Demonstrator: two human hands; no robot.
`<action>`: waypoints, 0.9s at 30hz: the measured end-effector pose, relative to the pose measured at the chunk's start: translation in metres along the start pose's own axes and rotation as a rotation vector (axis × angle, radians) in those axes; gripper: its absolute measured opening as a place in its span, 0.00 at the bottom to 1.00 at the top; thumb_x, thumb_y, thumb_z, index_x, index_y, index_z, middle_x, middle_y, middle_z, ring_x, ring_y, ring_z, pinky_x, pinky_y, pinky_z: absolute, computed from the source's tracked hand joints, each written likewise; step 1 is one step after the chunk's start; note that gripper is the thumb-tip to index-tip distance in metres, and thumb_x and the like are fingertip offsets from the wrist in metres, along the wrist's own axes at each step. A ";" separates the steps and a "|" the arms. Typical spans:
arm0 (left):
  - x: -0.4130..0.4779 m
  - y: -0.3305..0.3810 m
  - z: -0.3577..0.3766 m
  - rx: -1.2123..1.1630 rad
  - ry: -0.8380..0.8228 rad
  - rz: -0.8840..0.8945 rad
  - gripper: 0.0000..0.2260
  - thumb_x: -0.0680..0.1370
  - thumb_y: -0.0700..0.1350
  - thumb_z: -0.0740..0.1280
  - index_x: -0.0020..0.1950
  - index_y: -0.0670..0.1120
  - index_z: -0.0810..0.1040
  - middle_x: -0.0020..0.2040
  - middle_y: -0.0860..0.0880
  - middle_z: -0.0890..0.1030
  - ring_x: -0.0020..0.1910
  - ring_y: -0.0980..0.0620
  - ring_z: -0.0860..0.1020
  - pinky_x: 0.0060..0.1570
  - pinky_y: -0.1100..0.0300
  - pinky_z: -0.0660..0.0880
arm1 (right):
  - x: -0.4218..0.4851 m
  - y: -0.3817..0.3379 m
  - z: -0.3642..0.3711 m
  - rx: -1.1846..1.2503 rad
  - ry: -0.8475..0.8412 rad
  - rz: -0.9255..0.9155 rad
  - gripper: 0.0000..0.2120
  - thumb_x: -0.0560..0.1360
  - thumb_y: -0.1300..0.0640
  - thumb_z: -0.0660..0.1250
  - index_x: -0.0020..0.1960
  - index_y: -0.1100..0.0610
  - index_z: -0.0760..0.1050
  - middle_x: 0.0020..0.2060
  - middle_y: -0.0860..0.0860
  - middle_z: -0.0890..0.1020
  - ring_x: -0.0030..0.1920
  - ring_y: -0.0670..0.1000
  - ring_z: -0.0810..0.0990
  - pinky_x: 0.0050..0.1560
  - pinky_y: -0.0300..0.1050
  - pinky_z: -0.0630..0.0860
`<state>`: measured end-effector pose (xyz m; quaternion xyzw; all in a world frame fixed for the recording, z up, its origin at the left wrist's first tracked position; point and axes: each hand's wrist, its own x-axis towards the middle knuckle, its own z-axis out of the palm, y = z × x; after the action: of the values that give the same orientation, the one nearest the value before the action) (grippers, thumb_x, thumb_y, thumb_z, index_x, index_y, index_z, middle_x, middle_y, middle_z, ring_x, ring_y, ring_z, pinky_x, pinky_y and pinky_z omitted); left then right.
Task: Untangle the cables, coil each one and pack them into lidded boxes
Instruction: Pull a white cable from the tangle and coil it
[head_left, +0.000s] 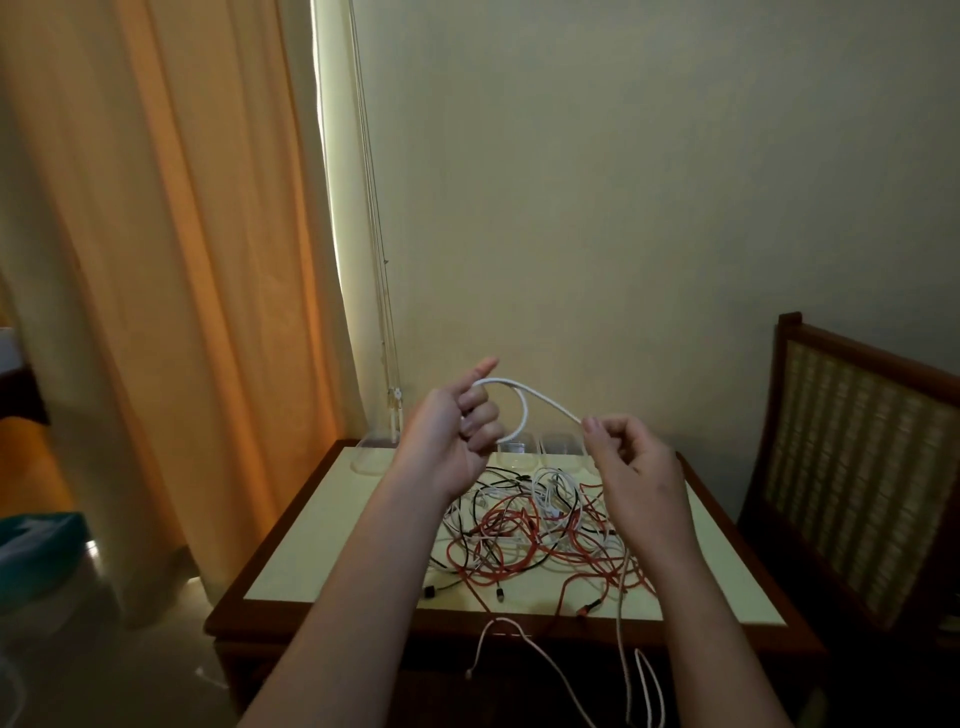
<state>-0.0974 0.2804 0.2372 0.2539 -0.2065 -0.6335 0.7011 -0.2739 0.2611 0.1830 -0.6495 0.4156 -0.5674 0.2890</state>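
We face a plain cream wall (623, 182) at twelve o'clock. At ten o'clock an orange curtain (171, 260) glows, daylight showing along its edge. A wood-rimmed table (332, 530) with a pale top stands at six, a cane-backed chair (852, 467) at four.

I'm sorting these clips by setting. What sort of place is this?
Probably a room in a home or hotel: a floor-length orange curtain, a cane-backed wooden chair and a small wooden table strewn with tangled cables.
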 end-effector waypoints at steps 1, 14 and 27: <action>0.002 0.005 -0.003 -0.040 0.009 0.001 0.13 0.85 0.40 0.53 0.63 0.42 0.75 0.27 0.54 0.60 0.19 0.58 0.57 0.17 0.66 0.52 | 0.001 0.003 -0.003 -0.017 0.004 0.005 0.10 0.81 0.45 0.65 0.45 0.50 0.78 0.35 0.44 0.77 0.31 0.39 0.71 0.34 0.38 0.69; 0.000 0.012 -0.007 0.308 0.122 0.339 0.12 0.83 0.39 0.60 0.65 0.42 0.77 0.39 0.49 0.77 0.28 0.58 0.69 0.27 0.66 0.66 | -0.001 0.014 -0.005 -0.410 -0.008 -0.151 0.07 0.78 0.52 0.71 0.41 0.50 0.80 0.36 0.41 0.79 0.35 0.41 0.76 0.35 0.38 0.71; -0.016 -0.027 0.003 0.931 -0.179 0.194 0.12 0.85 0.43 0.59 0.60 0.41 0.81 0.29 0.54 0.69 0.26 0.58 0.63 0.27 0.65 0.59 | -0.002 -0.023 0.007 -0.251 0.102 -0.391 0.16 0.80 0.45 0.66 0.39 0.54 0.76 0.30 0.43 0.76 0.31 0.42 0.75 0.31 0.34 0.68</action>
<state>-0.1217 0.2943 0.2232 0.4647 -0.5504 -0.4250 0.5482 -0.2618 0.2733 0.2001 -0.7189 0.3633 -0.5885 0.0695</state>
